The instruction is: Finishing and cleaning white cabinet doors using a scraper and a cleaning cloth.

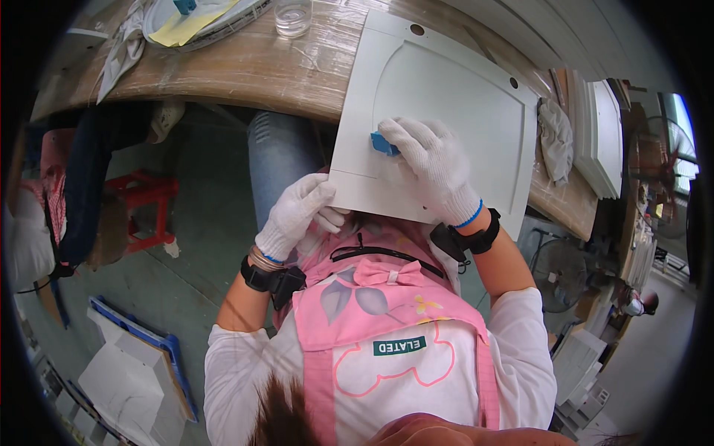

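A white panel [468, 111] with a recessed middle and round dark holes along its far edge rests partly on the table and reaches over my lap. My right hand [431, 160], in a white knit glove, grips a small blue block [384, 144] against the panel's left border. What the block is made of I cannot tell. My left hand [301, 212], gloved too, closes its thumb and fingers on the panel's near left corner.
The wooden table [223, 74] carries a clear glass [293, 18], a round tray with yellow paper [192, 24], and a crumpled cloth [554, 137]. White panels [599, 134] stand stacked at right. A red stool [145, 204] and another person's leg [97, 163] are at left.
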Demonstrator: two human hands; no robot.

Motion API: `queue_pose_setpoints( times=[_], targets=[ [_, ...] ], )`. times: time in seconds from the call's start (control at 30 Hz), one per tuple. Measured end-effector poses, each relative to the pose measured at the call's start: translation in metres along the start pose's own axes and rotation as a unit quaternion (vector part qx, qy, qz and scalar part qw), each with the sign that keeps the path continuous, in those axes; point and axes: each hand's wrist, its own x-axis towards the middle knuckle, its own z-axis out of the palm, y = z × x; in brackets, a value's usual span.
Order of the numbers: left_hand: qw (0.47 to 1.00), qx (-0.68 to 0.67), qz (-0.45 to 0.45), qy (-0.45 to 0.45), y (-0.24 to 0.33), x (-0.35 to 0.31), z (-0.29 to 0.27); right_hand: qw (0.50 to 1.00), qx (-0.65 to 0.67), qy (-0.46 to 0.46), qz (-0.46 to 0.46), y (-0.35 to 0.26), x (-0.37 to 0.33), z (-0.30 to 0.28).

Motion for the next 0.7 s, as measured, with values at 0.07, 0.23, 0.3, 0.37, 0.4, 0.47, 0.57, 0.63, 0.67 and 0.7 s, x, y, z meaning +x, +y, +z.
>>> queue_pose_setpoints(
  times=[0.07, 0.23, 0.3, 0.37, 0.4, 0.47, 0.57, 0.63, 0.67, 0.7],
  targets=[
    [1.0, -0.01, -0.007, -0.012, -0.001, 0.001, -0.007, 0.999, -0.011, 0.029, -0.015, 0.004, 0.0, 0.001],
    [1.0, -0.016, -0.007, -0.016, -0.001, -0.001, -0.005, 1.0, 0.004, -0.014, -0.003, -0.008, -0.004, -0.005],
    [1.0, 0.005, 0.006, 0.018, 0.003, -0.001, 0.004, 1.0, 0.003, -0.009, -0.004, -0.004, -0.003, 0.001],
    [1.0, 0.005, -0.001, 0.011, 0.004, -0.001, 0.0, 0.999, -0.019, 0.026, -0.018, 0.007, 0.004, 0.007],
    [1.0, 0.004, -0.008, 0.006, 0.004, -0.001, -0.001, 0.999, -0.019, 0.027, -0.017, 0.008, 0.005, 0.006],
    [1.0, 0.004, -0.006, 0.007, 0.003, -0.002, -0.002, 0.999, -0.011, 0.049, -0.019, 0.01, 0.008, 0.006],
    [1.0, -0.007, -0.003, -0.003, 0.001, -0.001, -0.005, 1.0, -0.012, 0.007, 0.0, -0.001, 0.0, -0.001],
    [1.0, -0.014, -0.002, -0.011, 0.002, -0.001, -0.004, 1.0, 0.004, -0.015, 0.003, 0.0, 0.001, 0.0],
    [1.0, -0.01, -0.001, -0.008, 0.004, -0.002, -0.002, 0.999, 0.02, -0.035, 0.006, -0.001, 0.001, -0.001],
    [1.0, -0.006, 0.001, -0.004, 0.006, -0.002, -0.001, 0.999, 0.021, -0.034, 0.007, 0.003, 0.004, 0.002]
  ],
)
